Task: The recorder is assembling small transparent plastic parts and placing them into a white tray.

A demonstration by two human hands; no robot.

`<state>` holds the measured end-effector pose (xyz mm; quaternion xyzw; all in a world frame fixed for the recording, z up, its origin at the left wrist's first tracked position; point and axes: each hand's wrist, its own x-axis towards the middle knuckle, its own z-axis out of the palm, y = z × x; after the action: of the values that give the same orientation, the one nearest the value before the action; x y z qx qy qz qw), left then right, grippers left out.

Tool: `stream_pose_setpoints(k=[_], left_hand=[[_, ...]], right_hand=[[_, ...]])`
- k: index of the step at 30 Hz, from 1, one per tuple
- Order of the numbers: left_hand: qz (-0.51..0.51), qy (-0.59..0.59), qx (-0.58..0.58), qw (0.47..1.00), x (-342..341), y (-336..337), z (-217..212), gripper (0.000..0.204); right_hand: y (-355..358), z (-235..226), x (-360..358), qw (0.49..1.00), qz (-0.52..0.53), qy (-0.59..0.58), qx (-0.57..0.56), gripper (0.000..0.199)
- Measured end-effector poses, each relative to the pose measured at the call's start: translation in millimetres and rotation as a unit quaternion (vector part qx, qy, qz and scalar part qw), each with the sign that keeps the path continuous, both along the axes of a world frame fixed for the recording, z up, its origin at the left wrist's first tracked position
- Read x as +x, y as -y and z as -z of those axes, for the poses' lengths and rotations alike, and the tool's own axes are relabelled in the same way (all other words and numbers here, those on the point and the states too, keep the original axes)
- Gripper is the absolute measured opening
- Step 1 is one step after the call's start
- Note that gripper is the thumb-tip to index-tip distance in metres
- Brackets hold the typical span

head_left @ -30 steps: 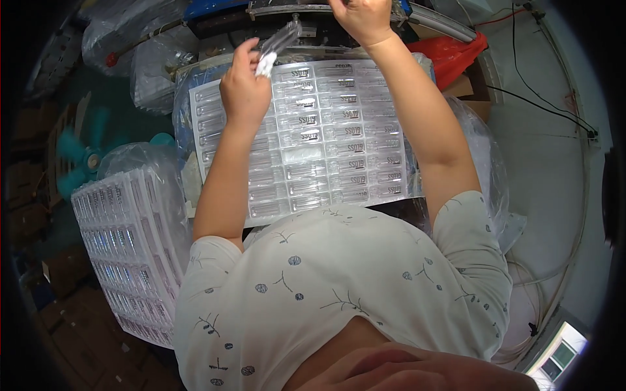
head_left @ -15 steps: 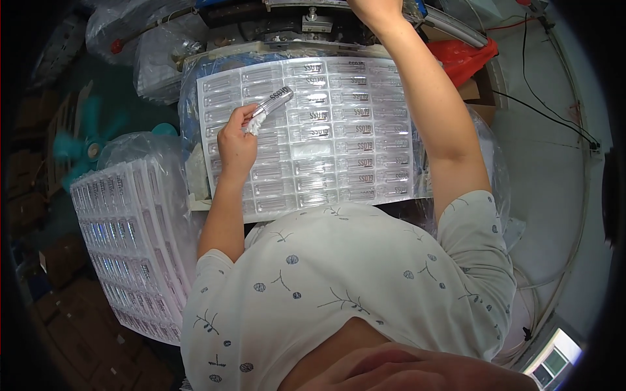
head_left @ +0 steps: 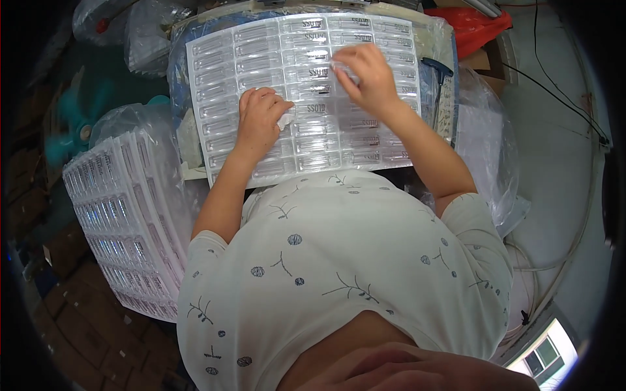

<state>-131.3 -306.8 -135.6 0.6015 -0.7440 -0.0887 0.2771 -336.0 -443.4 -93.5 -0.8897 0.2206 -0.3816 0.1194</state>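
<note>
A white tray (head_left: 218, 146) with rows of clear tubes in its cells lies in front of me. My left hand (head_left: 259, 120) rests on the tray left of its middle, fingers curled, with a crumpled white tissue (head_left: 285, 121) showing at the thumb side. Beside it, one clear tube with dark print (head_left: 315, 109) sits in a middle-column cell. Over the right half of the tray is my right hand (head_left: 370, 78), slightly blurred, thumb and fingers apart and nothing visible between them. Its fingertips point left, near the printed tubes.
More filled trays (head_left: 124, 215) stand stacked at the left in clear plastic. A T-handled tool (head_left: 438, 78) lies right of the tray. Beyond it are a red bag (head_left: 473, 29) and a cardboard box (head_left: 486, 58). A teal fan (head_left: 72, 133) stands at far left.
The tube from my left hand is now in the formerly vacant middle-column cell. My right hand came back from the machine to above the tray. The view shifted, moving the tray upward.
</note>
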Motion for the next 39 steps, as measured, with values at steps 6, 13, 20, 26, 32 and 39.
stream_pose_setpoints(k=[6,13,20,26,32,39], left_hand=[[-0.024,0.018,-0.05,0.998,-5.0,-5.4,1.0,0.041],[-0.021,0.041,-0.03,0.998,-20.0,1.1,8.9,0.039],[-0.068,0.011,-0.016,0.998,-16.6,-4.0,-12.3,0.043],[-0.038,-0.473,0.14,0.869,-36.4,12.8,-31.6,0.042],[-0.011,-0.588,0.09,0.804,-45.0,28.8,-42.6,0.036],[-0.003,-0.569,0.069,0.819,-47.2,30.5,-50.3,0.036]], right_hand=[[-67.0,23.1,-28.6,0.986,-0.107,-0.094,0.091,0.02],[-72.9,34.7,-21.8,0.982,-0.059,-0.165,0.064,0.029],[-67.6,27.6,-29.0,0.989,-0.09,-0.06,0.098,0.03],[-62.4,17.7,-24.1,0.978,-0.017,0.074,0.194,0.037],[-73.3,0.6,-12.7,0.956,-0.038,0.141,0.253,0.067],[-72.1,1.9,-15.8,0.957,-0.045,0.148,0.247,0.069]])
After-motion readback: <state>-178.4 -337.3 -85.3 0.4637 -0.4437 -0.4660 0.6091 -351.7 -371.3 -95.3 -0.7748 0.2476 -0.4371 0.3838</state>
